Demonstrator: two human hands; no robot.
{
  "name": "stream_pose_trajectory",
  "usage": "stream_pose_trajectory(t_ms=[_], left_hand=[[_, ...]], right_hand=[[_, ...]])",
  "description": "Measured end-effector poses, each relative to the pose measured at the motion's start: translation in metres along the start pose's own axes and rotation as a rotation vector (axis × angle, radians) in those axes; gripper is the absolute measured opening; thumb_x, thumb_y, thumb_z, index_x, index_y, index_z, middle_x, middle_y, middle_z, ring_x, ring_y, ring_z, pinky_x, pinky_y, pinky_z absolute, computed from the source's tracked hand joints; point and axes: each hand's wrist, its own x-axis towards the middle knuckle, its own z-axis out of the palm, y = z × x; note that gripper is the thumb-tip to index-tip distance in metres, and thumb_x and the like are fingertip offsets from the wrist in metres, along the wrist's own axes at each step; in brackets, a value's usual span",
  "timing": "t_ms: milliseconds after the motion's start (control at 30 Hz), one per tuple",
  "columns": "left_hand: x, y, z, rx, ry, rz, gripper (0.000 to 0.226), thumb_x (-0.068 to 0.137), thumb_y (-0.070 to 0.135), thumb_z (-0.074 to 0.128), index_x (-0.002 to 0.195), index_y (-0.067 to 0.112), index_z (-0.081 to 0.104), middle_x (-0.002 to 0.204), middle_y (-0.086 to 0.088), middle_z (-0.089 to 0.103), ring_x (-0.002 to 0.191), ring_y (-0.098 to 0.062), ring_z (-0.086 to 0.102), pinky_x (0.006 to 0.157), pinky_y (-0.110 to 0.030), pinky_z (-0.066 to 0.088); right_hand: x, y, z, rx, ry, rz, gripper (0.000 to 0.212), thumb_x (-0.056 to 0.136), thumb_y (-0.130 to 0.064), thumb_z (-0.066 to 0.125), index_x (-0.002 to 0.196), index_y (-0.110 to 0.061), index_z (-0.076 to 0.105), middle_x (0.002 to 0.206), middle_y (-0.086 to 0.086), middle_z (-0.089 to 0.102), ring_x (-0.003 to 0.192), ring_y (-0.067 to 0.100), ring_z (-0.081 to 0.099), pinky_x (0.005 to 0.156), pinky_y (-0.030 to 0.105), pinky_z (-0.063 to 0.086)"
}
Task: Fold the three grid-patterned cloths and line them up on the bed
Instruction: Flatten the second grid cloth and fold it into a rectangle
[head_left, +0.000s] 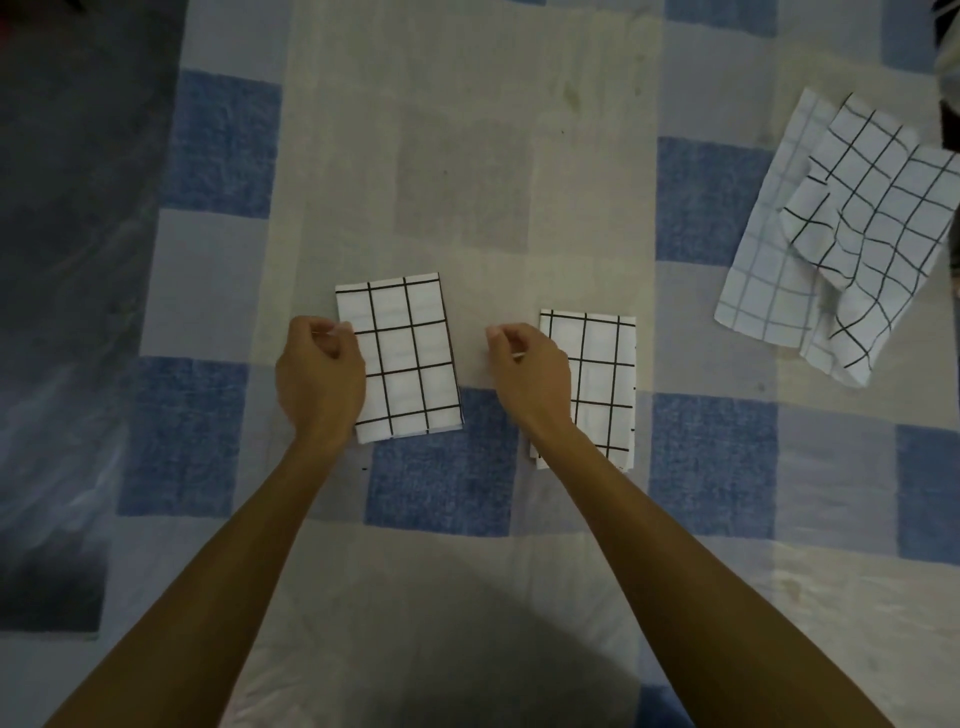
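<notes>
Head view: two cloths folded, one still loose.
Left folded cloth: frame centre, long axis running up-down, top leaning slightly left.
Right folded cloth: apart to its right, a little lower, same upright run.
Third cloth: upper right, rumpled, tilted.
My left hand: fingers curled at the left cloth's left edge; grip unclear.
My right hand: curled over the right cloth's left edge; grip unclear.
Bed: blue-and-pale checked sheet.

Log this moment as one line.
left cloth folded | right cloth folded | third cloth unfolded | left hand, right hand curled, grip unclear
</notes>
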Motion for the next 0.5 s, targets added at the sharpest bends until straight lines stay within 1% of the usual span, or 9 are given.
stream_pose_trajectory(t_ms=[67,100,167,233,300,400,433,500], left_hand=[[-0.008,-0.002,0.002,0.007,0.024,0.041,0.016,0.091,0.026,0.055,0.1,0.013,0.057,0.092,0.0,0.06,0.082,-0.013,0.055,0.069,-0.022,0.042],[-0.014,-0.002,0.004,0.01,0.018,0.076,0.015,0.091,0.024,0.055,0.1,0.013,0.057,0.094,-0.001,0.059,0.084,-0.015,0.055,0.071,-0.024,0.043],[-0.031,-0.001,0.011,-0.003,-0.046,0.158,0.01,0.091,0.021,0.055,0.098,0.014,0.058,0.093,-0.001,0.058,0.085,-0.017,0.056,0.071,-0.027,0.046],[-0.052,0.005,0.021,0.0,-0.14,0.27,0.009,0.091,0.016,0.054,0.098,0.014,0.059,0.091,0.001,0.056,0.084,-0.017,0.055,0.073,-0.03,0.047],[-0.072,0.016,0.035,0.002,-0.244,0.361,0.014,0.091,0.013,0.053,0.103,0.012,0.06,0.092,0.001,0.057,0.083,-0.014,0.053,0.075,-0.03,0.047],[-0.096,0.039,0.059,0.003,-0.392,0.374,0.023,0.092,0.014,0.053,0.114,0.011,0.058,0.1,-0.002,0.057,0.085,-0.011,0.052,0.076,-0.023,0.044],[-0.102,0.047,0.068,0.011,-0.433,0.355,0.026,0.092,0.014,0.053,0.118,0.01,0.056,0.104,-0.004,0.056,0.089,-0.012,0.052,0.079,-0.023,0.043],[-0.113,0.059,0.083,0.03,-0.501,0.299,0.031,0.093,0.014,0.052,0.123,0.007,0.053,0.111,-0.008,0.055,0.096,-0.015,0.051,0.087,-0.027,0.042]], right_hand=[[-0.004,0.009,-0.009,-0.004,0.015,0.0,0.024,0.098,-0.033,0.049,0.104,-0.017,0.066,0.086,-0.014,0.059,0.07,-0.007,0.052,0.06,0.002,0.039],[-0.007,0.015,-0.015,-0.015,0.028,-0.006,0.023,0.098,-0.032,0.05,0.103,-0.017,0.066,0.085,-0.013,0.059,0.069,-0.006,0.052,0.059,0.001,0.039],[-0.012,0.028,-0.029,-0.061,0.06,-0.027,0.021,0.098,-0.029,0.05,0.103,-0.016,0.066,0.087,-0.009,0.063,0.07,-0.002,0.054,0.06,0.002,0.038],[-0.016,0.045,-0.044,-0.117,0.09,-0.05,0.021,0.097,-0.024,0.05,0.105,-0.015,0.067,0.095,-0.004,0.066,0.081,0.003,0.056,0.064,0.003,0.037],[-0.018,0.062,-0.061,-0.153,0.123,-0.076,0.022,0.097,-0.022,0.051,0.108,-0.012,0.067,0.104,0.001,0.067,0.092,0.011,0.059,0.073,0.007,0.035],[-0.02,0.08,-0.088,-0.197,0.199,-0.071,0.027,0.096,-0.026,0.052,0.116,-0.012,0.064,0.115,0.007,0.064,0.106,0.018,0.057,0.09,0.019,0.037],[-0.019,0.084,-0.095,-0.209,0.22,-0.053,0.028,0.096,-0.026,0.053,0.118,-0.013,0.063,0.118,0.008,0.063,0.108,0.019,0.056,0.093,0.022,0.036],[-0.017,0.091,-0.105,-0.233,0.208,0.007,0.032,0.095,-0.027,0.054,0.124,-0.014,0.06,0.122,0.008,0.061,0.111,0.02,0.056,0.095,0.026,0.038]])
